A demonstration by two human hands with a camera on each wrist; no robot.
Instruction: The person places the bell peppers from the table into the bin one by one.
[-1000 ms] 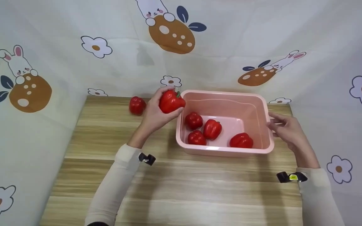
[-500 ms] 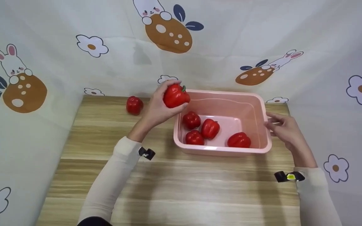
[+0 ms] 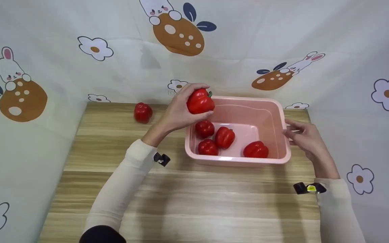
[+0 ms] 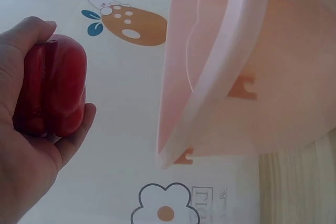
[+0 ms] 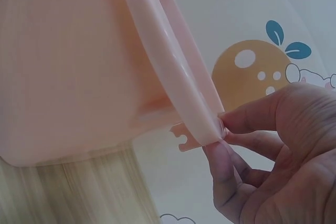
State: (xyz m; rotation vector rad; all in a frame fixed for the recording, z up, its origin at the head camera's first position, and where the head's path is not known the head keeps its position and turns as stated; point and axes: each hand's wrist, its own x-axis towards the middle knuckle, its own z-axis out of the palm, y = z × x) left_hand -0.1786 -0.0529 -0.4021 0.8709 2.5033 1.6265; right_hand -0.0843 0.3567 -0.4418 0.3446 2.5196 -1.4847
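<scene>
My left hand grips a red bell pepper with a green stem, held above the left end of a pink plastic basin. In the left wrist view, thumb and fingers wrap the pepper from its sides, and the basin's rim rises to the right. My right hand pinches the basin's right rim; the right wrist view shows thumb and fingertips on either side of that rim. Inside the basin lie several red peppers: three grouped at the left, including one pepper, and another pepper at the front right.
One more red pepper rests on the wood-grain table left of the basin, near the back edge. Pale cloth printed with rabbits and flowers hangs behind and at both sides.
My left hand has carried the pepper rightward and slightly up, from beside the basin's left rim to over its left end. The right hand keeps its pinch on the rim.
</scene>
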